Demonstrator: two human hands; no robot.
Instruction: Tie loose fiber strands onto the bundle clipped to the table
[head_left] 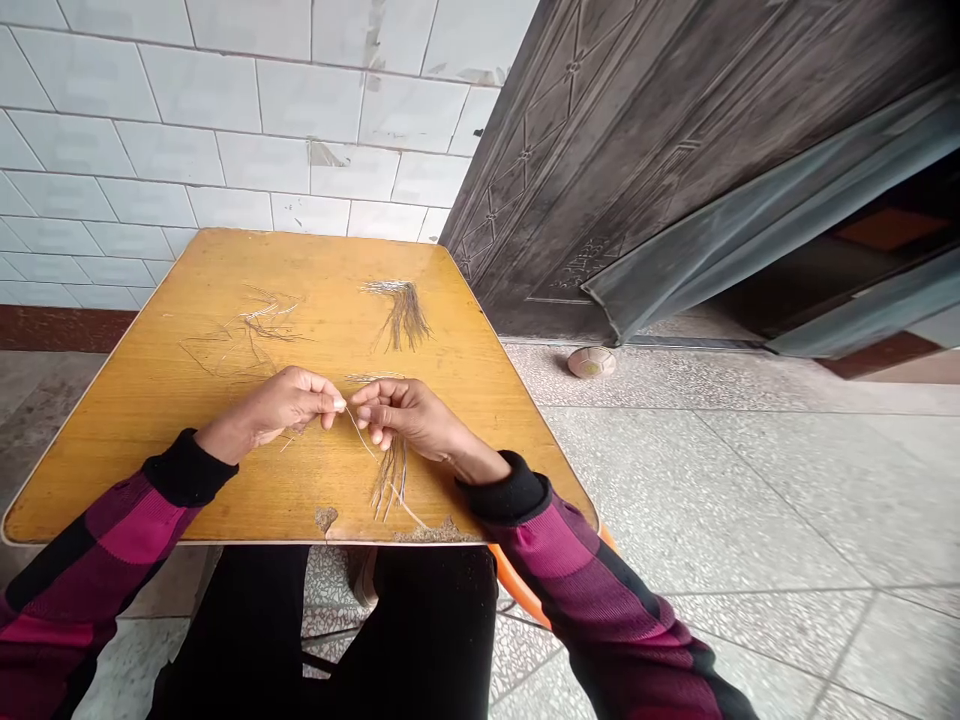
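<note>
My left hand (292,405) is closed in a pinch, its thumb and forefinger gripping one end of a thin wire (361,432) that hangs down to the right. Just beside it, my right hand (412,415) has its fingers bent and slightly apart, the tips close to that wire. Under my right hand lies a bundle of thin wires (390,480), partly hidden; pale ends stick out above the hand. Farther back on the right is another bundle of dark wires (406,315) with silvery ends. Loose, tangled wires (266,322) lie spread at the back left.
The yellow wooden table (330,265) has chipped patches along its front edge. Behind it stands a white tiled wall (202,85). To the right are a dark carved door (570,150), a grey curtain (712,215) and a ball (592,362) on the floor.
</note>
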